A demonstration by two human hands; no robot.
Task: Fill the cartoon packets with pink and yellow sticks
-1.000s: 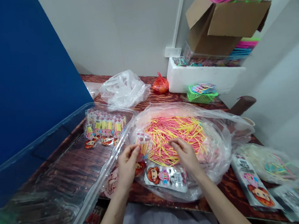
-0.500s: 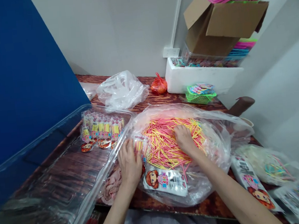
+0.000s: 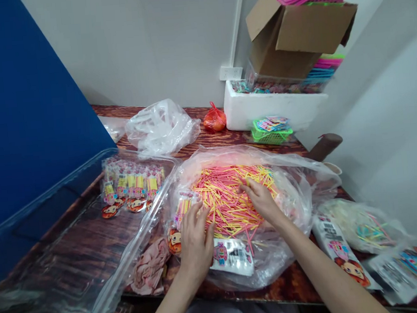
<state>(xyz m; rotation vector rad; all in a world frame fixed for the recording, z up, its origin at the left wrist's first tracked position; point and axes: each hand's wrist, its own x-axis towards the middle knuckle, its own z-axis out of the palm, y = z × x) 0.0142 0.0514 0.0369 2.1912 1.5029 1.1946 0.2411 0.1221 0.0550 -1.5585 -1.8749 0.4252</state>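
While the left hand [image 3: 196,243] stood fingers spread, apart from the right hand [image 3: 261,200], whose grip couldn't be told, slim pink-and-yellow sticks [image 3: 219,194] lay heaped between and beyond them; one careless sweep risked spilling them off the crumpled clear plastic bag [image 3: 267,263]!

Back wall [image 3: 177,47]: pale grey and smooth, rising behind the far edge of the table
White strip [image 3: 238,22]: narrow, running down the back wall to a socket plate [image 3: 230,73]
Blue panel [image 3: 16,85]: deep, flat colour filling the upper left, its right edge slanting down towards the tabletop
Right wall [image 3: 390,111]: pale grey, a soft, darker band crossing it diagonally
Table [image 3: 207,141]: reddish brown with dark, streaky wood grain, its far edge near the back wall
Far right corner: a white foam box [image 3: 273,107] on the table, an open cardboard box [image 3: 314,28] above it
Light: cool and diffuse, with faint shadows on the walls
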